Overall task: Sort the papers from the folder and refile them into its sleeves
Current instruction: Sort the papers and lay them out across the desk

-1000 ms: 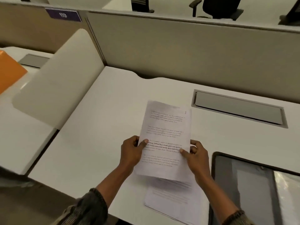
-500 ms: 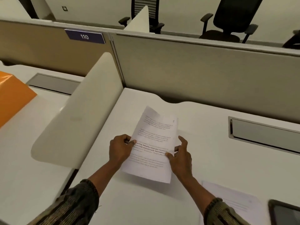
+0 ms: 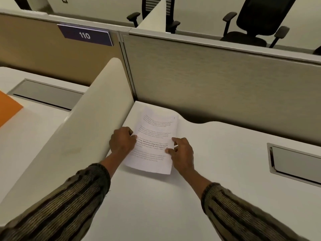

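A printed white sheet of paper (image 3: 153, 140) lies low over the far left corner of the white desk (image 3: 217, 171), its near edge about on the surface. My left hand (image 3: 122, 140) pinches its left edge, thumb on top. My right hand (image 3: 181, 153) holds its right edge between thumb and fingers. The folder and the other papers are out of view.
A curved cream divider (image 3: 83, 136) stands right beside my left hand. A grey partition wall (image 3: 217, 80) closes the desk's far side. A grey cable hatch (image 3: 295, 162) is set in the desk at right. An orange sheet (image 3: 7, 110) lies on the neighbouring desk.
Both hands carried the sheet away from the paper stack and folder, forward and left to the desk's far left corner, and lowered it toward the surface. The view followed.
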Tool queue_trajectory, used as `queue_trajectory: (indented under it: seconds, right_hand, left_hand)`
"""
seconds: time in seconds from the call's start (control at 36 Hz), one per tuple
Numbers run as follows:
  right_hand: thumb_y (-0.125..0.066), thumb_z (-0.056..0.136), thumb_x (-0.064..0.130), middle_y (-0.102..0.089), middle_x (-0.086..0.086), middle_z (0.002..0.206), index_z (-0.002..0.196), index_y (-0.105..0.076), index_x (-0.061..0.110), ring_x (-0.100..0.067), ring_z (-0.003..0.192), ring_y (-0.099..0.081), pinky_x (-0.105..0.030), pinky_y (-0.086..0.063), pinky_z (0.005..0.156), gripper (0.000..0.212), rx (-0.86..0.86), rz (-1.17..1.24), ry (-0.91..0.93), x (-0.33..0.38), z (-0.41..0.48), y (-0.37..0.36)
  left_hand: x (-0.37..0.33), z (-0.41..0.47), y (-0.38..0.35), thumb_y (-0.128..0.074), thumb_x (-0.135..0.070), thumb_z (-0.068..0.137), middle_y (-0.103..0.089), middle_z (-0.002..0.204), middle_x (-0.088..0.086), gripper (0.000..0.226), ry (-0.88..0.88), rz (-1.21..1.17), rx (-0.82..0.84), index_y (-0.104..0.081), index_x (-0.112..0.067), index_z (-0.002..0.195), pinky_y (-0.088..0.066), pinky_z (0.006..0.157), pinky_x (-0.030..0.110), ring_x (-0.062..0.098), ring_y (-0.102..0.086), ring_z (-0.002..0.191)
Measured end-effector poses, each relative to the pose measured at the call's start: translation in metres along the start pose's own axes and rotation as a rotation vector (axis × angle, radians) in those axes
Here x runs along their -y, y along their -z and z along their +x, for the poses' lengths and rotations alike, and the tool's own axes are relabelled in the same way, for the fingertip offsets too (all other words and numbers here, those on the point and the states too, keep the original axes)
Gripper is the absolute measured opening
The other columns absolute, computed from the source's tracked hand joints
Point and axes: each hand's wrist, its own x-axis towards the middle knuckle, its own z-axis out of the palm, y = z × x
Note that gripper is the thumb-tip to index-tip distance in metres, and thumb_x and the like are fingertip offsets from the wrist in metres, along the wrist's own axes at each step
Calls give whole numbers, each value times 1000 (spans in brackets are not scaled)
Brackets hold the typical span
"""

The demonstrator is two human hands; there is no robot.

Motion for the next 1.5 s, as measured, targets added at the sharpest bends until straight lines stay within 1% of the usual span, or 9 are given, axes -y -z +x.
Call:
queue_trajectory:
  seconds: [0.19, 0.31, 0.39, 0.5, 0.72, 0.83, 1.11, 1.28, 1.5]
  right_hand:
    - [-78, 93, 37, -47, -2, 136, 154, -40, 17, -22, 120, -57, -35, -53, 100, 74, 170, -180, -18, -10, 23, -24]
    - [-63, 92, 67, -31, -7, 155, 157, -33, 23, -26, 138, -43, -39, -48, 107, 83, 95, -435, 96, -20, 21, -30]
    - [-42, 94, 80, -14, -7, 172, 161, -30, 30, -28, 155, -20, -46, -27, 123, 84, 51, -474, 249, -29, 16, -35]
    - [-41, 101, 69, -16, -5, 174, 160, -39, 27, -27, 159, -19, -52, -29, 125, 72, 140, -515, 460, -51, 6, -44]
    - [-23, 103, 70, -10, -9, 175, 165, -29, 24, -29, 161, -12, -52, -15, 130, 77, 210, -612, 404, -41, 13, -64]
    - [-10, 95, 75, 0, -9, 175, 167, -20, 24, -30, 162, -1, -50, -5, 131, 89, 273, -613, 367, -25, 21, -68]
    - [-41, 103, 67, 3, -8, 176, 167, -18, 25, -29, 162, 2, -44, 5, 128, 80, 278, -610, 379, -17, 32, -73]
    - [-44, 105, 59, -4, -2, 176, 166, -25, 26, -24, 162, -6, -41, -1, 127, 72, 192, -435, 346, -20, 20, -57]
    - [-69, 96, 25, -43, 4, 161, 143, -56, 23, -18, 144, -44, -38, -46, 109, 49, -56, -287, 292, -63, -76, 16]
  left_hand:
    - [5, 26, -18, -71, -26, 97, -66, 98, 5, 13, -44, 203, 20, -69, -15, 102, -43, 74, 34, 35, -69, 99]
    - [9, 31, -29, -76, -22, 95, -62, 127, 16, 58, -73, 227, -10, -45, -4, 140, -53, 84, 47, 37, -63, 114]
    - [13, 30, -38, -77, -20, 93, -56, 135, 22, 73, -221, 308, -113, -37, 2, 150, -53, 90, 50, 39, -58, 117]
    - [17, 18, -50, -65, -36, 102, -46, 155, 20, 67, -384, 299, -38, -40, -1, 153, -43, 111, 50, 38, -46, 139]
    - [34, 15, -67, -46, -56, 107, -8, 176, 14, 83, -381, 288, 144, -16, -6, 167, -16, 130, 45, 29, -10, 163]
    - [34, 29, -59, -48, -57, 106, -11, 176, 14, 84, -381, 309, 140, -19, -6, 166, -18, 130, 48, 29, -12, 163]
    - [21, 39, -43, -55, -59, 102, -23, 173, 14, 82, -364, 416, 148, -31, -6, 160, -32, 122, 50, 30, -24, 159]
    - [16, 32, -37, -65, -49, 101, -27, 171, 16, 74, -411, 324, 50, -39, -5, 155, -41, 116, 54, 33, -28, 156]
    - [-4, -53, -46, -78, -35, 94, -50, 153, 17, 49, -549, 254, 9, -64, -6, 131, -54, 99, 56, 37, -46, 142]
